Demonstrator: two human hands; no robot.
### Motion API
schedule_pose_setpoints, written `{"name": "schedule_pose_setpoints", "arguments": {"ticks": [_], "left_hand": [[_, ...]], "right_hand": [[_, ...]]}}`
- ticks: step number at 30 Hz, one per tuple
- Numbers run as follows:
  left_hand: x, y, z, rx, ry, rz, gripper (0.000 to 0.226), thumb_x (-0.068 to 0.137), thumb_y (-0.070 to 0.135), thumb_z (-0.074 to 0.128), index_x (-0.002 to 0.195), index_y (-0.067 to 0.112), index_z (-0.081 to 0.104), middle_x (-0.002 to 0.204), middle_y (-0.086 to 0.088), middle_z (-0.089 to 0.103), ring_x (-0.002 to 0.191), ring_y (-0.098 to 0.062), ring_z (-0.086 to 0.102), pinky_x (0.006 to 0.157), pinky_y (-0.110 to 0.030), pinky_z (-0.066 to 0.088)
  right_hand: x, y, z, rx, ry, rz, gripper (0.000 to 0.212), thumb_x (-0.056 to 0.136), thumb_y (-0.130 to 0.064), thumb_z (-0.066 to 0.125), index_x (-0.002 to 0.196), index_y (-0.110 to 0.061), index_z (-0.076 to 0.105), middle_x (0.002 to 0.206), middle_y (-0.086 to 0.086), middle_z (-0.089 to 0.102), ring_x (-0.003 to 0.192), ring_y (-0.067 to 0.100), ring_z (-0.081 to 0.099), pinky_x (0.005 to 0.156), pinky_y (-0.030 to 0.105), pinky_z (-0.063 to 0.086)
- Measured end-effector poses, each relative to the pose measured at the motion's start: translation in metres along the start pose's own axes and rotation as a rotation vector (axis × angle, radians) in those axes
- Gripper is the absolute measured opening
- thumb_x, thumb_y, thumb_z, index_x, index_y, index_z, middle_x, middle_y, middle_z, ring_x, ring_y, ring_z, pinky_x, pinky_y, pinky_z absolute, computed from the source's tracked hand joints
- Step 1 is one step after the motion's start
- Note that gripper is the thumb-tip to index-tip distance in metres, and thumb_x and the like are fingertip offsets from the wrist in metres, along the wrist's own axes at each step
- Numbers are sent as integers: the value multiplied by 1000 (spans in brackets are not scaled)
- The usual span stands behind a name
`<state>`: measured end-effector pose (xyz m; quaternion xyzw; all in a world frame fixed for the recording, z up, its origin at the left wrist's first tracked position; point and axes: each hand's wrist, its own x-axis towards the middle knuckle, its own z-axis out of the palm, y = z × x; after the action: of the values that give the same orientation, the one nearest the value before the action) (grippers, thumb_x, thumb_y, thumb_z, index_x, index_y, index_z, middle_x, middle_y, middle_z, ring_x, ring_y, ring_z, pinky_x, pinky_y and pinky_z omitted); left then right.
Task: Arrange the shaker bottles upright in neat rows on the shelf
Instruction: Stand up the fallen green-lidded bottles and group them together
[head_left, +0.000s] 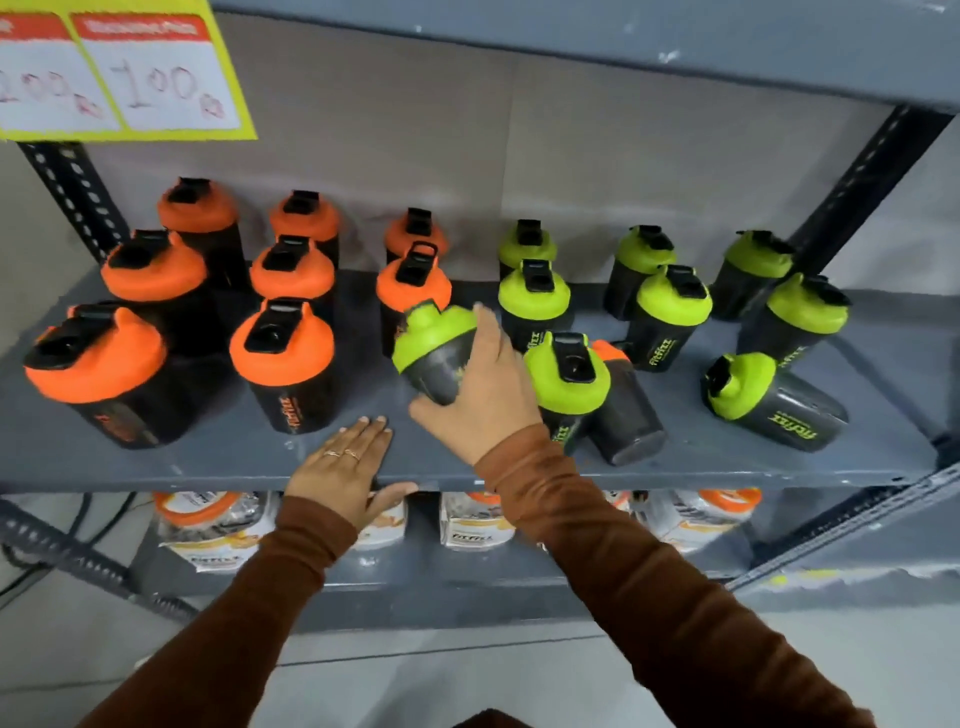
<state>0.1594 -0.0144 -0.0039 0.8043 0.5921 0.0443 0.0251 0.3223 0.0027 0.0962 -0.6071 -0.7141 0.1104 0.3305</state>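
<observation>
Black shaker bottles stand on a grey metal shelf (701, 467). Several orange-lidded ones (283, 343) are upright in rows on the left, several green-lidded ones (535, 293) on the right. My right hand (483, 384) is shut on a green-lidded bottle (434, 345), held tilted left above the shelf's middle. My left hand (345, 467) rests flat on the shelf's front edge, fingers apart, holding nothing. An orange-lidded bottle (626, 405) lies on its side behind a green one (569, 379). Another green-lidded bottle (769, 400) lies on its side at the right.
A yellow price sign (119, 73) hangs at the top left. Perforated uprights (78, 202) frame both sides of the shelf. The lower shelf holds white and orange product tubs (218, 525). A bare patch of shelf lies in front of the tilted bottle.
</observation>
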Motion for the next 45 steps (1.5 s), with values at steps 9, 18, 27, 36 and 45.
{"name": "schedule_pose_setpoints", "arguments": {"ticks": [9,18,27,36,45], "left_hand": [[4,20,-4,34,-7,-89,98,81,72,5,110,-5,60,112,-24,64,100,-39,62,85,-52,48],[4,21,-4,48,-26,-98,95,84,69,8,103,-5,63,105,-25,66,90,-40,66,74,-53,52],[4,22,-3,52,-43,-119,96,82,71,9,105,-5,62,107,-26,65,93,-42,64,77,-54,51],[4,24,-2,56,-24,-138,99,79,74,7,114,-4,57,117,-25,61,105,-41,59,88,-53,46],[5,24,-1,37,9,-131,106,74,79,4,117,-3,54,121,-25,57,111,-40,55,93,-53,43]], "right_hand": [[14,63,-125,669,613,-15,81,60,-6,75,126,-1,27,116,3,56,104,1,56,91,17,46],[1,172,-116,649,696,359,97,57,5,81,132,-4,21,140,24,37,126,22,41,99,9,34],[-17,200,-86,528,561,461,103,59,6,80,139,-4,16,137,19,44,117,19,47,78,-7,32],[-50,151,-88,-48,505,47,60,65,-23,65,117,1,48,111,22,56,106,29,46,94,30,35],[-55,149,-60,-310,-1,233,79,77,-24,67,140,-9,21,150,14,26,130,35,30,105,45,35]]}}
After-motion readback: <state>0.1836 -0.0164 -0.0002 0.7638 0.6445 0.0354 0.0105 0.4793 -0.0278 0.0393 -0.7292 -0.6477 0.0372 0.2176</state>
